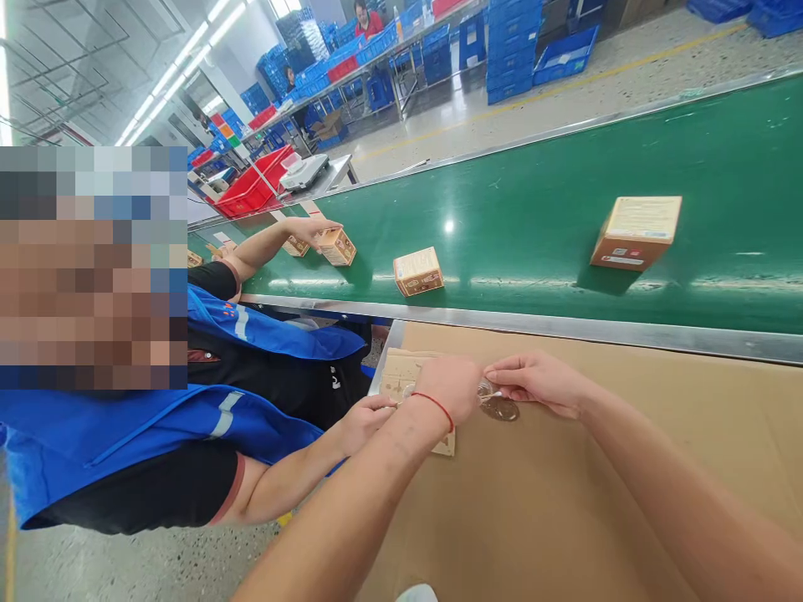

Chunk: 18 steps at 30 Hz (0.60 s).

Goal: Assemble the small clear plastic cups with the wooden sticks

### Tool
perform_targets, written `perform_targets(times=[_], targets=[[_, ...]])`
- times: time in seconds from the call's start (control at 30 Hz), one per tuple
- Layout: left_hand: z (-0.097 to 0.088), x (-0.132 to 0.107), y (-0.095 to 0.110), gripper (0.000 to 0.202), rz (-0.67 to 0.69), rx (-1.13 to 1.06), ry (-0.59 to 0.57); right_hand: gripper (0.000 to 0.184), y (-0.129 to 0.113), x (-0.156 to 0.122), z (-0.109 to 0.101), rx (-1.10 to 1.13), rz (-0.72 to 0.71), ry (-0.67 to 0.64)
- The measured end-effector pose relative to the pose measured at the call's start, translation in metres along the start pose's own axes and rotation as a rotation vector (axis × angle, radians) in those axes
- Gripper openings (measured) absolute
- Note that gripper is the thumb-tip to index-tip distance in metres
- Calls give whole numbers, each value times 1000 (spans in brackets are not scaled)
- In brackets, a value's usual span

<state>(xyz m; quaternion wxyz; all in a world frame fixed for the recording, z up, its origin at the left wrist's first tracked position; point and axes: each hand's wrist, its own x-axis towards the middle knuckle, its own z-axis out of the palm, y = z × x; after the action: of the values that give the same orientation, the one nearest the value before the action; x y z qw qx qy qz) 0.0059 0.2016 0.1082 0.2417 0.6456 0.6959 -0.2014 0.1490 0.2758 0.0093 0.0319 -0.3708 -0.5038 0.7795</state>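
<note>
My left hand (448, 389), with a red string round its wrist, is closed; its fingertips are hidden behind its back. Close to its right, my right hand (543, 380) pinches with thumb and forefinger at something small. Between the two hands shows a thin white-tipped stick (493, 395), like a cotton swab. Just under it is a clear, shiny round piece (502, 408) over the brown tabletop. Beneath my left hand lies a flat printed carton piece (401, 374). A co-worker's hand (367, 422) reaches in at its left edge, its fingers near my left wrist.
Beyond the cardboard-covered table (565, 518) runs a green conveyor belt (514, 217) with a metal edge. On it stand a box (636, 234) at right and a smaller box (418, 272). The co-worker's other hand (314, 230) touches another box (339, 247). Blue crates (514, 50) are stacked behind.
</note>
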Motion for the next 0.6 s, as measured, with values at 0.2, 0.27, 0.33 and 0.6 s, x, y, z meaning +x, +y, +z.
perform_targets(times=[0.2, 0.27, 0.33, 0.6], targets=[[0, 0, -3, 30, -13, -22, -12, 63, 8, -2, 3, -78, -126, -13], [1, -1, -3, 30, -20, -23, -8, 64, 12, -2, 3, -114, -153, -12], [2, -3, -2, 29, -23, -22, -8, 63, 15, -3, 4, -150, -173, -2], [7, -18, 9, 25, -21, -15, -8, 67, 31, -21, 10, -223, -222, 79]])
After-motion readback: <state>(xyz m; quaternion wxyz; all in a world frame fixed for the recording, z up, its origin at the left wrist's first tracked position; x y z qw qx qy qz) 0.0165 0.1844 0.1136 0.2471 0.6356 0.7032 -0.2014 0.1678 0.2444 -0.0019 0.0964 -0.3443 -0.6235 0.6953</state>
